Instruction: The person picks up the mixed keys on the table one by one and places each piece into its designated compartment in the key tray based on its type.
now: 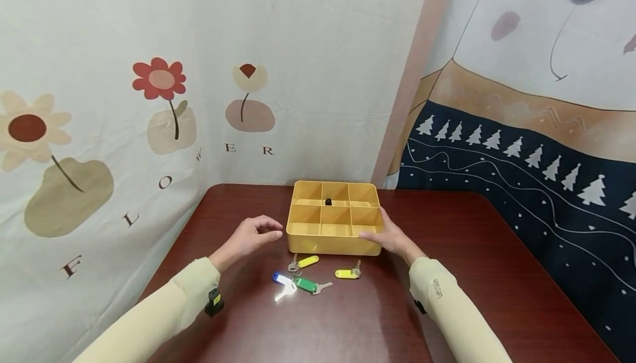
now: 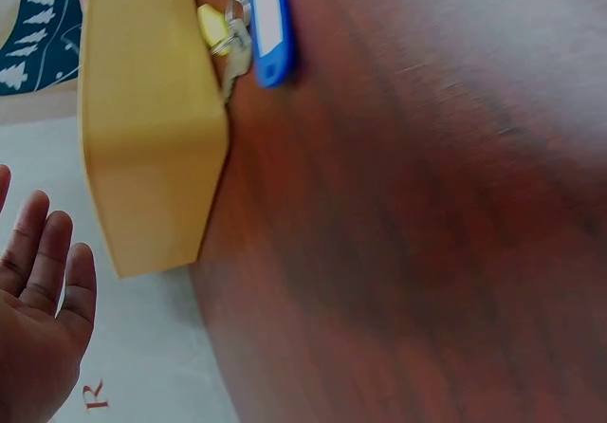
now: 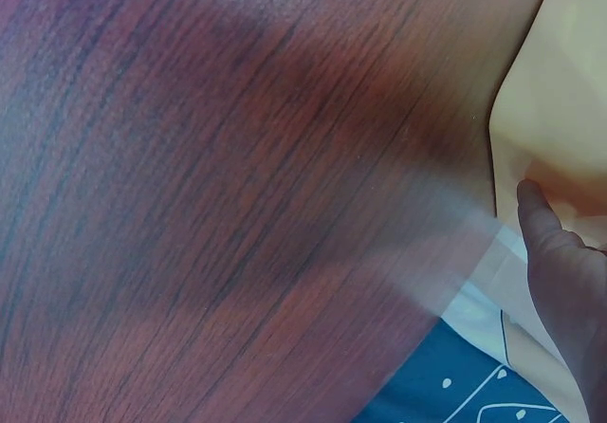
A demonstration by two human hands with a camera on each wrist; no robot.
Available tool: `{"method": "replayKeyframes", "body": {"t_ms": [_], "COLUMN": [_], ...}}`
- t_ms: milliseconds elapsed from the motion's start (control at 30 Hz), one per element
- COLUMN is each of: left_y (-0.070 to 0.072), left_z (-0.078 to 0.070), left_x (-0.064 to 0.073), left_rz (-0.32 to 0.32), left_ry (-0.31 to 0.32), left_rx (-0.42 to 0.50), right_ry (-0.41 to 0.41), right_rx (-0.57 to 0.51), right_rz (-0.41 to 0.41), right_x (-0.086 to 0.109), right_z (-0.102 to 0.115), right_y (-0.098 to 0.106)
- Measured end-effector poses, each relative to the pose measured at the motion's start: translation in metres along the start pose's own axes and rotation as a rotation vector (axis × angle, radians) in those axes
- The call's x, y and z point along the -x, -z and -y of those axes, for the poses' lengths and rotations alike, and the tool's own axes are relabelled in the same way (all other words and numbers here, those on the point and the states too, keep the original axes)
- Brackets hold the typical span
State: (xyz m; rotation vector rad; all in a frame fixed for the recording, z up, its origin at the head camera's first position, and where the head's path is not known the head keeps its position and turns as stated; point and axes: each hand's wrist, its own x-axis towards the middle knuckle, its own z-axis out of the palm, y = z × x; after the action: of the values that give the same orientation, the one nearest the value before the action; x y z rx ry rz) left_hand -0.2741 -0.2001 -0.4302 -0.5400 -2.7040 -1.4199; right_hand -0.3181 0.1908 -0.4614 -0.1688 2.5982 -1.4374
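A yellow box point(image 1: 323, 244) divided into several compartments stands at the back of the table. My right hand point(image 1: 395, 237) holds its front right corner, thumb on the front wall and fingers along the right side. In the right wrist view a digit point(image 3: 536, 210) presses the wall. Apart from the box, at its left, is my left hand point(image 1: 253, 237), fingers loosely bent with nothing in them. Before the box lie keys with tags: a yellow tag point(image 1: 308, 261), a blue tag point(image 1: 281, 278), a green tag point(image 1: 305, 284) and another yellow tag point(image 1: 346, 274).
A small black object point(image 1: 328, 202) sits in the back middle compartment. The dark red-brown table point(image 1: 447, 252) runs up to a printed cloth backdrop point(image 1: 318, 76). A black wrist camera point(image 1: 214, 302) is worn at the left sleeve.
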Motion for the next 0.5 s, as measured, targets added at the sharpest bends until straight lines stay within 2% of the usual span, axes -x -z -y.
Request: {"method": "replayKeyframes", "body": {"t_ms": [300, 500], "left_y": [-0.021, -0.032], "left_z": [0.019, 0.022], "left_x": [0.016, 0.023], "left_rz": [0.108, 0.155], "left_ry": [-0.031, -0.036], "left_rx": [0.004, 0.017], "right_ry": [0.0, 0.001], "right_rx": [0.011, 0.02], "right_rz": [-0.003, -0.005], "right_x": [0.001, 0.0], "right_z": [-0.001, -0.001], "right_y": [-0.001, -0.001]}}
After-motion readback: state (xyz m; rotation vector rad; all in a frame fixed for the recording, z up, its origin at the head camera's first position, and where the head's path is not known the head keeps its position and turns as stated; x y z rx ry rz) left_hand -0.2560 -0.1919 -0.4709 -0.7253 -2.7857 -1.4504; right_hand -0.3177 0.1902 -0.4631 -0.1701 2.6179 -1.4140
